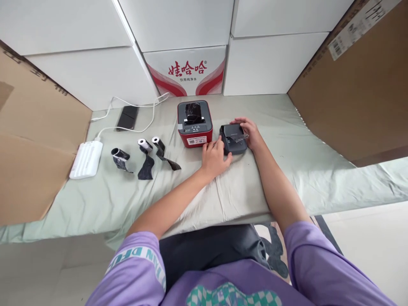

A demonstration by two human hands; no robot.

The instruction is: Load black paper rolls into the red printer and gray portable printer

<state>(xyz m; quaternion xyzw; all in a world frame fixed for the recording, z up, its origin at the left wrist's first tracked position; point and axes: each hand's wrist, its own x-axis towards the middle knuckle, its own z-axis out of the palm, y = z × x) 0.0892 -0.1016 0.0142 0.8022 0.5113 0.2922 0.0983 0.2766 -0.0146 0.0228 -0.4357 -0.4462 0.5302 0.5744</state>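
Note:
A small dark grey device [235,144], which looks like a compact label printer, sits on the cloth with a loose piece of clear film on its top. My right hand [251,132] wraps round its back right side, the fingers along the far edge. At its left side and front left corner, my left hand [214,158] grips it with bent fingers and thumb. Just left of it stands a larger red and dark grey printer [194,125], with a black glossy panel and a white label on the front. The left hand's knuckles are close to this red printer.
Three small rolls, a left roll [120,155], a middle roll [145,146] and a right roll [158,144], trail dark strips. A white power strip [86,159], its cable and a black flat object [127,117] lie left. White boxes [261,63] and cardboard [353,93] border the cloth.

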